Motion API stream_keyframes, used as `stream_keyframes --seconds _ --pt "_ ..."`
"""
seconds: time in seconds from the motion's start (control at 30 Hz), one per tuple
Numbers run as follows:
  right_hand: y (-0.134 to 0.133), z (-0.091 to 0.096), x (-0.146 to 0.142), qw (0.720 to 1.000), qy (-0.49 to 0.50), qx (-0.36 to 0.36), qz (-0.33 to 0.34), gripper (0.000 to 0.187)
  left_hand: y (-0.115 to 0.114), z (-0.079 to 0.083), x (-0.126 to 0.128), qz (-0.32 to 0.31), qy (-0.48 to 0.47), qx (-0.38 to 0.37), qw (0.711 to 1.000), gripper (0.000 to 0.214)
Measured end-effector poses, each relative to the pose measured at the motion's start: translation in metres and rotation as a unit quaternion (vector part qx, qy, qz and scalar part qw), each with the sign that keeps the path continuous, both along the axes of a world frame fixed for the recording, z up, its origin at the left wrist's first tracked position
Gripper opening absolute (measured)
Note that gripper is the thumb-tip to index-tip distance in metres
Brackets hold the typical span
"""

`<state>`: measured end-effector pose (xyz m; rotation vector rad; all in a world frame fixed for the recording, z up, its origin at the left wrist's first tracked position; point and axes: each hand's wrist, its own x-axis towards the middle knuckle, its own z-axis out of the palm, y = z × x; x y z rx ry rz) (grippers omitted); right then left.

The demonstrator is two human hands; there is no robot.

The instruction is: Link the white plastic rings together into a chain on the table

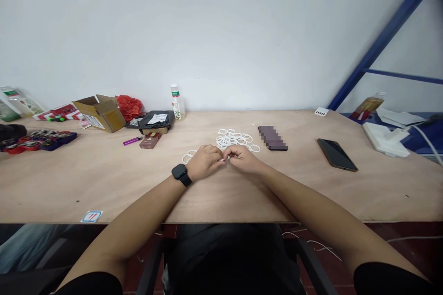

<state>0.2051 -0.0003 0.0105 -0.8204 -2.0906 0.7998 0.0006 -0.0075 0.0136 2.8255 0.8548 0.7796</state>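
Observation:
My left hand (206, 162), with a black watch (180, 173) on its wrist, pinches a small white piece between its fingertips. Facing it, my right hand (242, 157) pinches at the same white piece, which looks like part of a white ring; most of it is hidden by the fingers. Just beyond the hands lies a loose pile of white rings (231, 139). A few more white rings (187, 156) lie beside my left hand, partly covered by it.
Right of the pile are a pixelated dark phone-like slab (273, 138) and a black phone (337, 154). To the left stand a bottle (176, 102), a black package (156, 121), a dark red small box (150, 140), a purple lighter (132, 140) and an open carton (100, 113).

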Motion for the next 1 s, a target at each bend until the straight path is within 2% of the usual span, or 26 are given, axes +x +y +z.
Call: stream_keyframes --seconds 0.13,0.43,0.63,0.7,0.8,0.9,1.0 --pt "-0.001 0.001 0.0 0.999 -0.023 0.028 0.009 0.027 0.004 -0.002 -0.003 -0.027 -0.015 -0.013 0.999 0.036" --pt "-0.001 0.002 0.003 0.998 -0.035 0.053 0.008 0.03 0.005 -0.002 -0.003 -0.06 -0.039 -0.031 0.997 0.035" --pt "0.01 0.007 0.016 0.996 -0.019 0.084 -0.037 0.041 0.004 -0.003 -0.006 -0.012 -0.026 -0.016 0.999 0.032" --pt "0.019 0.009 0.031 0.989 -0.059 0.098 -0.093 0.038 0.005 -0.003 -0.009 0.015 -0.005 -0.014 1.0 0.034" --pt "0.036 0.007 0.056 0.964 -0.179 0.088 -0.176 0.025 0.007 -0.004 -0.012 0.05 0.032 -0.02 0.998 0.038" --pt "0.049 0.001 0.076 0.935 -0.279 0.059 -0.208 0.019 0.008 -0.004 -0.012 0.067 0.055 -0.028 0.996 0.04" --pt "0.053 -0.003 0.083 0.922 -0.323 0.019 -0.213 0.022 0.008 -0.003 -0.011 0.072 0.064 -0.032 0.995 0.041"
